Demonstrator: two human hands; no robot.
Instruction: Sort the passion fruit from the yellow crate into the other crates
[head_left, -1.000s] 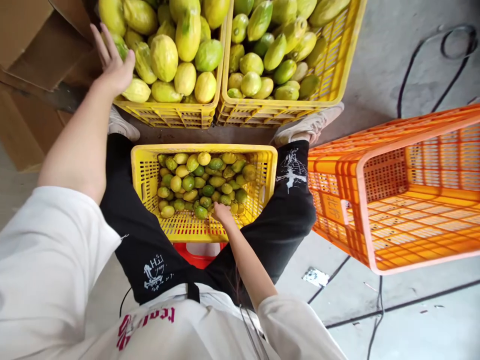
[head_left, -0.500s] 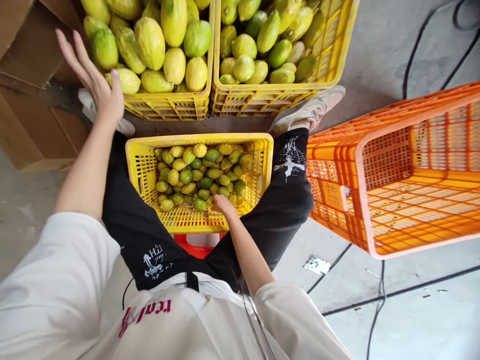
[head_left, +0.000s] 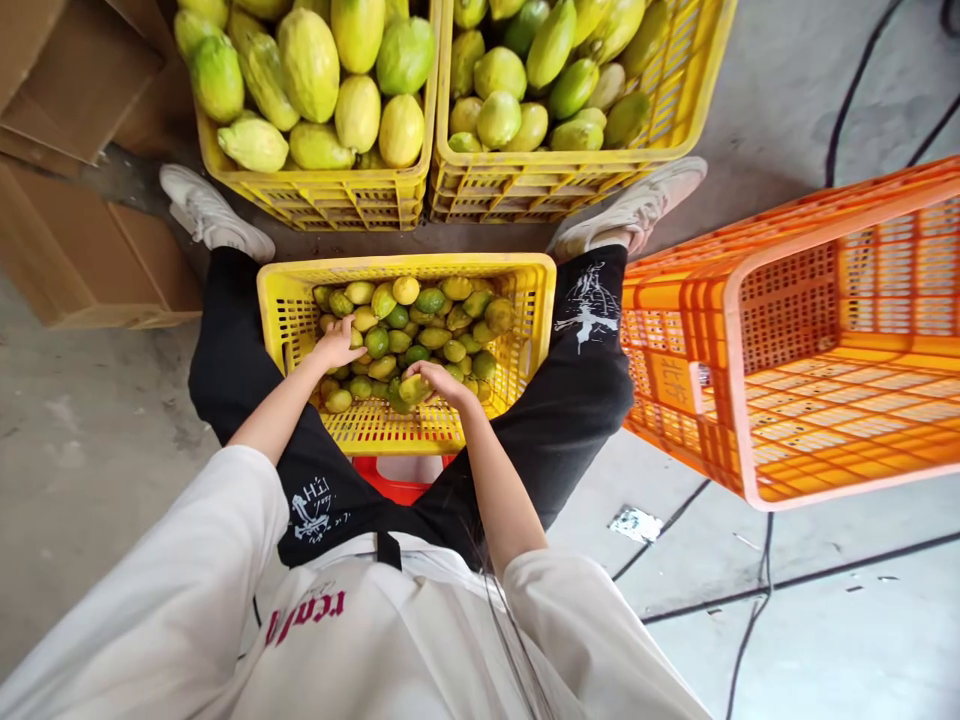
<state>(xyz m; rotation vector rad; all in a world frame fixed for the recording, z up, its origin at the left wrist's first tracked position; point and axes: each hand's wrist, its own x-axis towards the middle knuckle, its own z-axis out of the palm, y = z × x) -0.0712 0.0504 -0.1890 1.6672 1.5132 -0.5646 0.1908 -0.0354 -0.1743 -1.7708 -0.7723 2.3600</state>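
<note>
A yellow crate (head_left: 529,300) sits between my legs, part-filled with small green and yellow fruits (head_left: 427,320). My left hand (head_left: 335,345) rests on the fruits at the crate's left side, fingers curled over one of them. Near the crate's front wall my right hand (head_left: 439,382) grips a small yellow-green fruit (head_left: 412,388). Beyond my shoes stand two more yellow crates, the left crate (head_left: 315,195) and the right crate (head_left: 570,170), both heaped with larger yellow-green fruits.
An orange crate (head_left: 795,330) lies tipped on its side at my right. Cardboard boxes (head_left: 67,240) stand at the far left. Black cables (head_left: 750,610) run over the concrete floor. A red object (head_left: 397,488) shows under the near crate.
My left hand has come down from the far left crate's corner into the near crate. My right hand has lifted a small fruit off the pile.
</note>
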